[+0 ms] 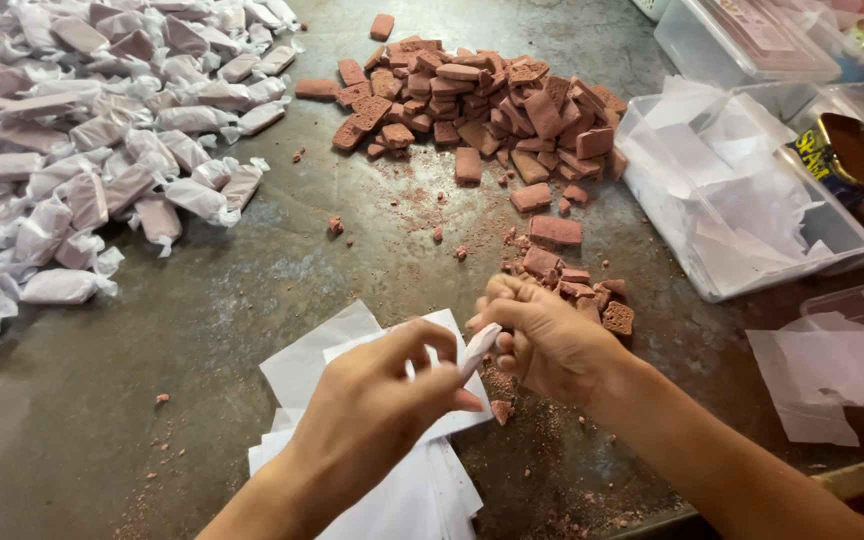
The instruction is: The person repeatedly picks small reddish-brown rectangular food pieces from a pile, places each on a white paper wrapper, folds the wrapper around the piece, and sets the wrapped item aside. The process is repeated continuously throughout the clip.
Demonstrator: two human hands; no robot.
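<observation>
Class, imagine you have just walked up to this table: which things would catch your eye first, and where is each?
The pile of reddish-brown bars at top centre stands out first. At the left spreads a heap of wrapped pieces. At the bottom, the left hand and right hand hold a white-wrapped piece above a stack of white papers.
</observation>
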